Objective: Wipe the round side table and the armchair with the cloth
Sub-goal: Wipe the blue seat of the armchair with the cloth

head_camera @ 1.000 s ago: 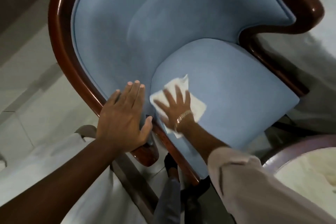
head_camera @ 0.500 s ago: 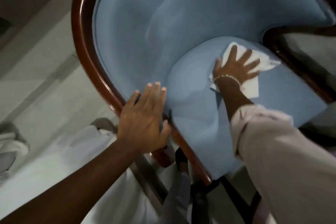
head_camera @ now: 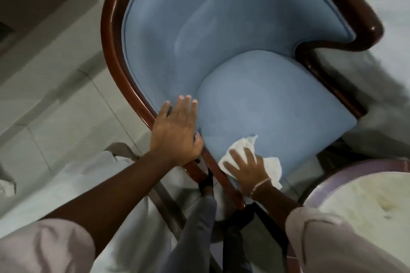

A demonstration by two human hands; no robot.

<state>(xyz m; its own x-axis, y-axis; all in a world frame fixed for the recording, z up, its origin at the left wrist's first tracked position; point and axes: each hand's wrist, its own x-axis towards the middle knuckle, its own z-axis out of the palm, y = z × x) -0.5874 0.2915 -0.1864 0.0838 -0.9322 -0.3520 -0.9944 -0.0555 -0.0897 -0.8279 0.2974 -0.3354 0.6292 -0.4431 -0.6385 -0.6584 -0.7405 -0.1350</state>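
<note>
The armchair (head_camera: pixel 221 29) has blue upholstery and a dark red-brown wooden frame, seen from above. My right hand (head_camera: pixel 246 168) presses a white cloth (head_camera: pixel 271 165) flat on the near front edge of the blue seat cushion (head_camera: pixel 277 99), fingers spread. My left hand (head_camera: pixel 177 131) lies flat on the chair's near wooden arm, fingers reaching onto the blue padding, thumb hooked over the rail. The round side table (head_camera: pixel 377 206), with a pale mottled top and a purplish rim, shows at the lower right.
Pale tiled floor (head_camera: pixel 55 106) lies to the left of the chair. A light garment or fabric (head_camera: pixel 111 184) hangs below my left arm. My legs and a dark shoe (head_camera: pixel 206 182) stand by the chair's front corner.
My right hand has swept the cloth from the far right of the seat cushion back to its near front edge. My left hand stays on the chair arm. The table has come back into view.
</note>
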